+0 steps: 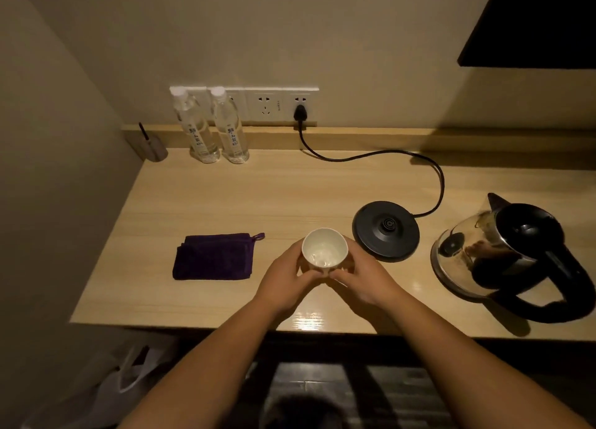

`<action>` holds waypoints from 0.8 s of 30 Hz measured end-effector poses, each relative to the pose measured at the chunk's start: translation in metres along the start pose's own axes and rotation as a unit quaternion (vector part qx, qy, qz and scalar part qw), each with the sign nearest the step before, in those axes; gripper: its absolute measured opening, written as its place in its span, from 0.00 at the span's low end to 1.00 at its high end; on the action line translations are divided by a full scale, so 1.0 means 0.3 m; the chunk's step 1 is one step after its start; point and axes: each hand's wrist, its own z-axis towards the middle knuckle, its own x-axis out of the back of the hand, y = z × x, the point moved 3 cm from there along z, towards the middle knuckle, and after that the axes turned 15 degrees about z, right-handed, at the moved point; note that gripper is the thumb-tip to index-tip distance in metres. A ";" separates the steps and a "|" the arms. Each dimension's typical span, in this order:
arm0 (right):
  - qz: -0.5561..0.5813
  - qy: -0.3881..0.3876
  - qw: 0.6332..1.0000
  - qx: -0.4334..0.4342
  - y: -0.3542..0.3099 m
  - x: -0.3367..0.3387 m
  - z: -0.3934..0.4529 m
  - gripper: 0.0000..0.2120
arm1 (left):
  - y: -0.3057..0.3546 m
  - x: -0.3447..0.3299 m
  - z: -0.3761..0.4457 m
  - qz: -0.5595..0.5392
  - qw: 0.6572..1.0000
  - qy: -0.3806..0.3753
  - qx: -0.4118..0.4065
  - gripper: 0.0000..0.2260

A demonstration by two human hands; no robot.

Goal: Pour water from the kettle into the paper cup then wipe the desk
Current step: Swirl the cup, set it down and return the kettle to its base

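A white paper cup (324, 247) stands upright near the middle of the wooden desk (225, 196), and some water seems to lie in its bottom. My left hand (287, 280) and my right hand (362, 278) wrap around it from both sides, thumbs meeting at its near side. The shiny metal kettle (490, 251) with a black handle and lid sits on the desk at the right, off its base. A folded purple cloth (213, 257) lies to the left of the cup.
The black kettle base (385, 230) sits just right of the cup, its cord (371, 156) running to a wall socket (300, 105). Two water bottles (211, 128) and a small grey holder (154, 147) stand at the back left. A wall closes off the left side.
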 end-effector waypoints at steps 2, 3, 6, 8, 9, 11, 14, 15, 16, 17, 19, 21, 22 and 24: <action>0.007 0.003 1.000 0.006 -0.029 -0.001 0.045 0.31 | -0.005 0.025 0.035 0.000 1.000 0.012 0.001 0.27; 0.010 0.000 1.000 0.010 -0.045 0.000 0.073 0.32 | -0.004 0.042 0.058 -0.001 1.000 0.017 0.000 0.26; 0.013 -0.006 1.000 0.022 -0.077 0.002 0.183 0.34 | 0.006 0.112 0.149 0.029 0.999 0.032 -0.018 0.24; 0.011 0.003 0.999 0.030 -0.098 0.006 0.273 0.33 | 0.009 0.164 0.234 0.060 0.997 0.043 -0.031 0.26; 0.011 0.010 0.999 0.035 -0.114 0.009 0.323 0.33 | 0.011 0.188 0.284 0.068 0.996 0.046 -0.039 0.27; 0.023 0.024 0.999 0.043 -0.144 0.019 0.424 0.32 | 0.010 0.230 0.395 0.081 0.994 0.045 -0.054 0.29; 0.036 0.041 0.997 0.047 -0.168 0.034 0.557 0.33 | 0.006 0.270 0.534 0.101 0.992 0.052 -0.063 0.29; 0.040 0.049 0.997 0.047 -0.171 0.039 0.592 0.33 | 0.004 0.277 0.570 0.108 0.991 0.054 -0.065 0.29; 0.042 0.056 0.996 0.048 -0.173 0.044 0.624 0.33 | 0.002 0.280 0.603 0.113 0.990 0.055 -0.066 0.29; 0.045 0.060 0.996 0.048 -0.173 0.048 0.651 0.33 | -0.001 0.283 0.634 0.115 0.990 0.053 -0.065 0.29; 0.055 0.058 0.996 0.045 -0.170 0.056 0.697 0.33 | -0.010 0.284 0.684 0.110 0.991 0.047 -0.065 0.29; 0.058 0.051 0.996 0.044 -0.161 0.063 0.732 0.33 | -0.019 0.280 0.718 0.106 0.991 0.041 -0.064 0.29; 0.056 0.050 0.996 0.043 -0.155 0.066 0.744 0.33 | -0.024 0.276 0.729 0.104 0.992 0.039 -0.064 0.28; 0.053 0.050 0.997 0.040 -0.145 0.070 0.761 0.33 | -0.031 0.268 0.743 0.101 0.992 0.042 -0.064 0.28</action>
